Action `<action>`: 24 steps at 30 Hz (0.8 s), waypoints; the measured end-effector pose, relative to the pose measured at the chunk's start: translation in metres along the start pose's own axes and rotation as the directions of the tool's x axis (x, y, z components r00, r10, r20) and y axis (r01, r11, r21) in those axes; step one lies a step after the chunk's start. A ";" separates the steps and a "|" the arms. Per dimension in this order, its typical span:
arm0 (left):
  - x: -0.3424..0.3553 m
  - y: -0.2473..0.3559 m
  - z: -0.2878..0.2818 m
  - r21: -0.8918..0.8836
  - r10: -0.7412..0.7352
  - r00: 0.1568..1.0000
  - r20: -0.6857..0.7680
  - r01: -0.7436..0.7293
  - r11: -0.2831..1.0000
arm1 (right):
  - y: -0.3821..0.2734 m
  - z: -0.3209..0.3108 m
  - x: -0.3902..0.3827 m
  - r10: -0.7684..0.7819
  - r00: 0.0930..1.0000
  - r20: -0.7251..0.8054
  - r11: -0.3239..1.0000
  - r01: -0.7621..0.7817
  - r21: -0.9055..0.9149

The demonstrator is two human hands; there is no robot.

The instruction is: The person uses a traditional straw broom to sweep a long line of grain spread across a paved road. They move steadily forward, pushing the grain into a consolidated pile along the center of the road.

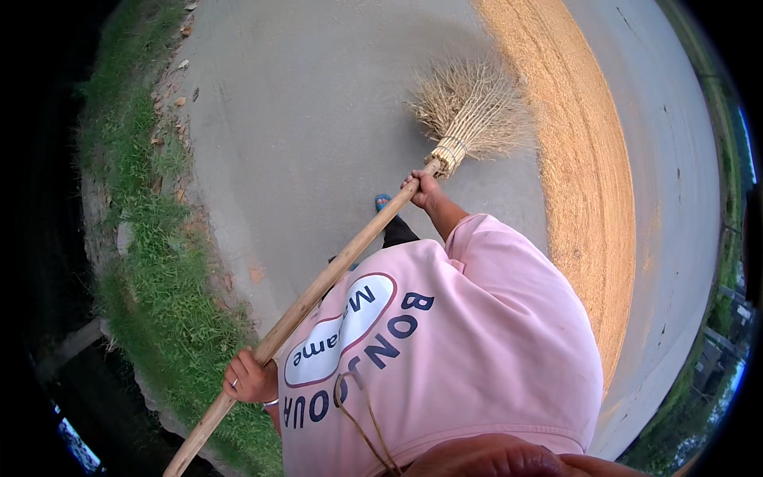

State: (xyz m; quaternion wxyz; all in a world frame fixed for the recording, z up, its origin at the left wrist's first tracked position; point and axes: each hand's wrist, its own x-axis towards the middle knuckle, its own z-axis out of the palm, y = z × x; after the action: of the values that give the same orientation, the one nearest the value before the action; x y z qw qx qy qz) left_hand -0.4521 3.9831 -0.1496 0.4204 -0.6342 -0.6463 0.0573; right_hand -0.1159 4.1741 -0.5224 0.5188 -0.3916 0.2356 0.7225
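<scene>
Grain: lies loose on the grey pavement, spread in a long golden band along the right side and marked with lengthwise streaks.
Broom: slants past the left side of the pink shirt, between the grass and the grain.
Long axis: follows the wooden handle from lower left to upper right.
Twigs: point up and away from the shirt, fanned wide at the grain's left edge; cannot tell touching from just beside.
Binding: holds the twigs together near the handle's upper end.
Right hand: grasps the handle just below the binding, curled round the wood.
Left hand: grasps the handle much lower down, closed firmly around it, wearing a ring and a wristband.
Blue sandal: shows on the pavement, just left of the handle and near the right hand.
</scene>
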 end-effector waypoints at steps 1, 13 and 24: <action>0.017 0.014 0.008 -0.017 0.046 0.999 -0.025 -0.047 0.999 | -0.028 -0.009 0.000 -0.015 0.999 -0.050 0.997 0.019 0.071; 0.140 0.045 0.115 -0.466 0.091 0.994 0.065 -0.050 0.883 | -0.083 -0.044 -0.055 -0.096 0.928 -0.361 0.969 0.170 0.178; 0.139 -0.068 0.270 -0.517 0.018 0.978 0.208 0.094 0.851 | 0.015 0.067 0.012 -0.180 0.958 -0.224 0.971 0.138 -0.194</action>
State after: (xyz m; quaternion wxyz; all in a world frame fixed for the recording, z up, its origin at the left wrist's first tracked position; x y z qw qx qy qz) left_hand -0.6484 4.2147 -0.2156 0.1640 -0.7024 -0.6896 -0.0644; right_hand -0.1531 4.2257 -0.4940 0.5063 -0.5382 0.1992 0.6436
